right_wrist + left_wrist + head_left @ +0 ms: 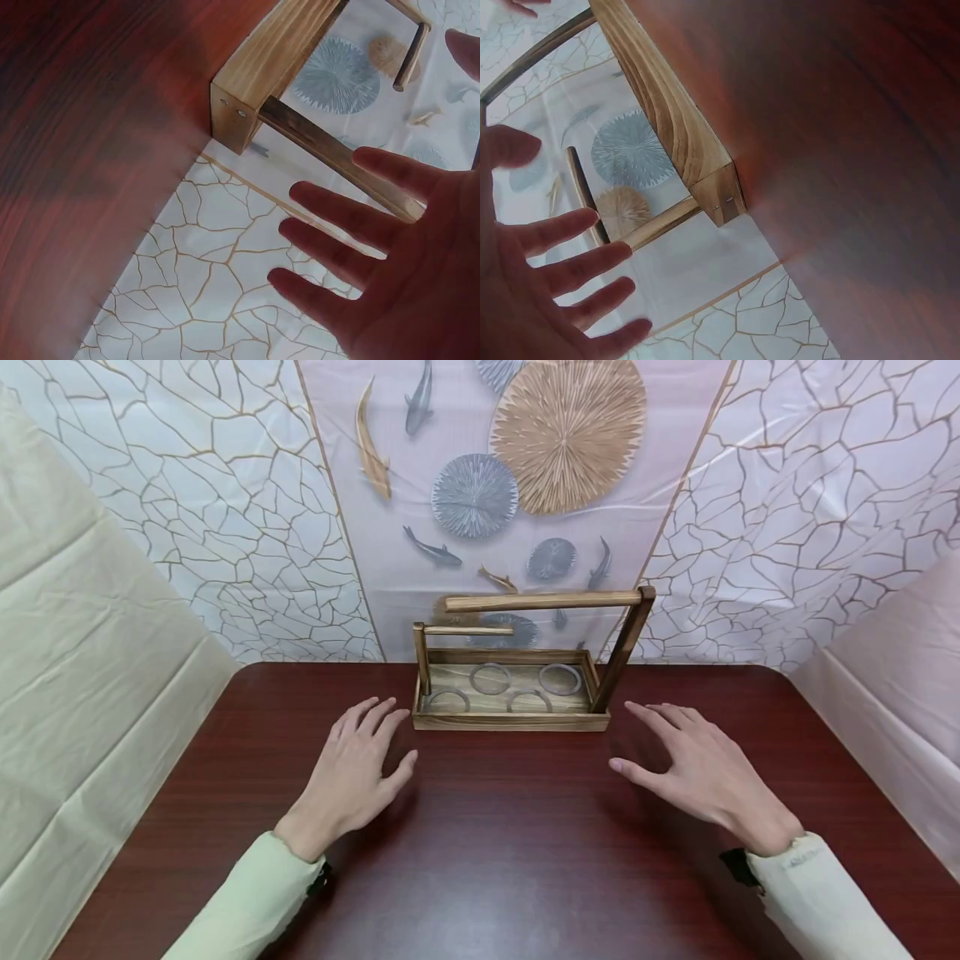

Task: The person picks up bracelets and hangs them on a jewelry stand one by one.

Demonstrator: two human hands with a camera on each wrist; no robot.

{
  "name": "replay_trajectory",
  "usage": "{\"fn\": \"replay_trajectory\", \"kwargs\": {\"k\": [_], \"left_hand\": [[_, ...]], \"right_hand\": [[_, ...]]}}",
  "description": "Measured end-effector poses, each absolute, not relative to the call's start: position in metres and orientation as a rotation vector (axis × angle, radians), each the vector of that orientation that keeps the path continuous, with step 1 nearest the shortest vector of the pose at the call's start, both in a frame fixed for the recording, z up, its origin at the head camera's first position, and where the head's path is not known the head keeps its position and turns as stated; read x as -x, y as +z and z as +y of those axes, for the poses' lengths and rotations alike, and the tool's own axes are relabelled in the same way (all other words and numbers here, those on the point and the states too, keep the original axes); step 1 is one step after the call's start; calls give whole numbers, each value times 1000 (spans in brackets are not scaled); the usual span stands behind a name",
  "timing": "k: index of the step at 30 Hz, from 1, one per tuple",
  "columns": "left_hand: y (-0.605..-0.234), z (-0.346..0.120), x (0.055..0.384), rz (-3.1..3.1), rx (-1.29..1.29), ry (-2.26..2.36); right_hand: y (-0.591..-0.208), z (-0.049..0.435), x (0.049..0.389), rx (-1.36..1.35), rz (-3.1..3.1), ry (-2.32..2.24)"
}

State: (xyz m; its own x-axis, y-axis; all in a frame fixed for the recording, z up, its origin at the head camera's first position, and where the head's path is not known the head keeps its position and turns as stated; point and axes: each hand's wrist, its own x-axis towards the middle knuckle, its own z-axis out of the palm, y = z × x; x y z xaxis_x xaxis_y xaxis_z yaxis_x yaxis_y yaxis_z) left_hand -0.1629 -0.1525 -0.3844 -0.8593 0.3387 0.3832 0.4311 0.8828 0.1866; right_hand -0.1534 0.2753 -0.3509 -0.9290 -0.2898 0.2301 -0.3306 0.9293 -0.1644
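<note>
A shallow wooden tray rack (510,722) stands at the back middle of the table, with a tall post and long bar (547,602) on its right and a short post and bar (468,631) on its left. Several grey rings (560,679) show on its floor. My left hand (352,772), fingers spread, is near the rack's front left corner and holds nothing. On the other side my right hand (697,768) is also spread and bare, its fingertips close to the right corner. Both wrist views show the fingers apart beside the rack's wooden end.
The dark red wooden table (495,843) fills the foreground. Behind it hangs a patterned backdrop (255,510) with fish and round designs. A pale cloth (90,677) drapes along the left side, and another pale cloth (900,685) along the right.
</note>
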Motion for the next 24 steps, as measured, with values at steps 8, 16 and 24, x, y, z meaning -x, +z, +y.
{"fn": "replay_trajectory", "kwargs": {"k": [8, 16, 24], "left_hand": [[-382, -152, 172, -2620, 579, -536], [-386, -153, 181, -2581, 615, -700], [-386, -152, 198, -2515, 628, -908]], "right_hand": [[-354, 270, 160, -503, -2890, 330], [-351, 264, 166, -625, -2920, 360], [-351, 257, 175, -760, -2891, 360]]}}
